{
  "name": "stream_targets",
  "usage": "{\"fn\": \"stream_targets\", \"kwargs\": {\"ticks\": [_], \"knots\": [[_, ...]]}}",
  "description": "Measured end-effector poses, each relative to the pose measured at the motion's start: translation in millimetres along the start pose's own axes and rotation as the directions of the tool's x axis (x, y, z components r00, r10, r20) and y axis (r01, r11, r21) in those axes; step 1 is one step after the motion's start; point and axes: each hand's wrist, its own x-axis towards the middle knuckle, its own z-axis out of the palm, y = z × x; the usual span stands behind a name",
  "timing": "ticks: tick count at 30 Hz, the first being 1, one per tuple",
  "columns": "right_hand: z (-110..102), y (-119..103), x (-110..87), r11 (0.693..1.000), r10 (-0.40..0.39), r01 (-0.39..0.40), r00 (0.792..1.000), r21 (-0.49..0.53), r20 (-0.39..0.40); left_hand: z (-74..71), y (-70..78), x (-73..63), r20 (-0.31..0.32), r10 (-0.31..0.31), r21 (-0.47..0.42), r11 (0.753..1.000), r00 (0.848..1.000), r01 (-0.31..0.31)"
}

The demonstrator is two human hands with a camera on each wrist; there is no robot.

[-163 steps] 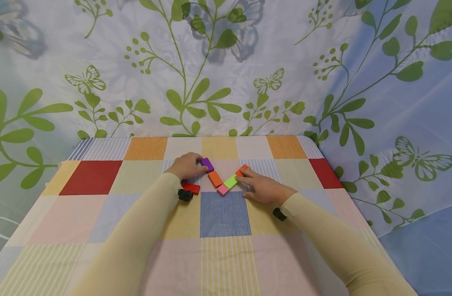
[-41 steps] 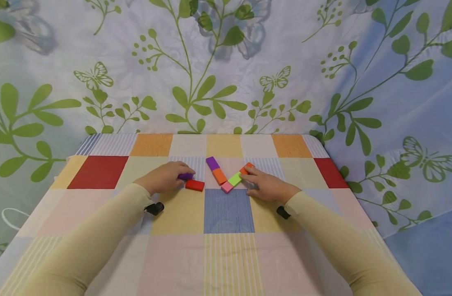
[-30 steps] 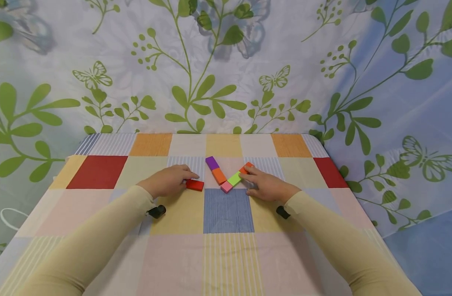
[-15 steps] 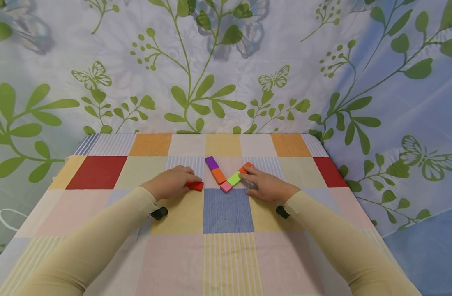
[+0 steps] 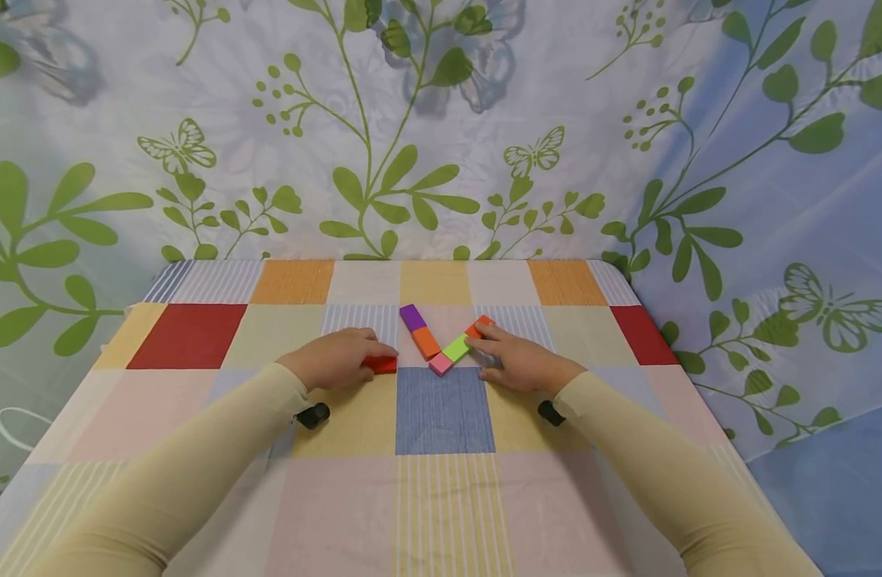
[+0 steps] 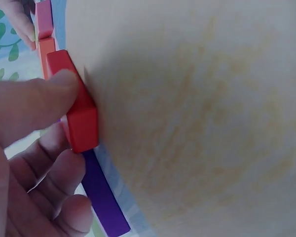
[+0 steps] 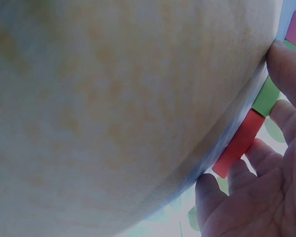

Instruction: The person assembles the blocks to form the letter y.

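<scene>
The left hand (image 5: 337,359) pinches a red block (image 5: 381,365) between thumb and fingers, on the left side of the patchwork tablecloth (image 5: 444,413); whether the block is lifted off the cloth I cannot tell. Below that hand, in the left wrist view, lies a purple block (image 6: 106,195), its long side slanting away from the red one. To the right of the red block, five blocks form a V that opens toward the far side. Its left arm has another purple block (image 5: 412,316) at the far end and an orange block (image 5: 426,343) nearer; a pink block (image 5: 441,363) sits at the near point. The right arm goes on with a green block (image 5: 456,348) and ends far right in a second orange block (image 5: 479,327). The right hand (image 5: 520,362) rests at this arm, fingers spread and loosely extended, fingertips at the green and second orange blocks. Beige sleeves (image 5: 217,473) cover both arms, and a leaf-printed curtain (image 5: 441,232) hangs at the far side.
</scene>
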Motion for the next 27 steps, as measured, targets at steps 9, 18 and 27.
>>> {"fn": "stream_targets", "kwargs": {"ticks": [9, 18, 27], "knots": [[1.4, 0.5, 0.8, 1.000, 0.005, -0.005, 1.000, -0.001, 0.004, -3.8, -2.5, 2.5, 0.124, -0.061, -0.089, 0.993, 0.990, 0.073], [-0.5, -1.0, 0.2, 1.000, 0.007, -0.007, 1.000, 0.000, -0.002, -6.9, -2.0, 5.3, 0.174, -0.108, -0.129, 0.983, 0.979, 0.132], [-1.1, -1.3, -0.2, 1.000, 0.018, -0.018, 1.000, 0.020, 0.011, -10.1, 1.0, 7.3, 0.214, -0.146, -0.181, 0.966, 0.966, 0.186]]}}
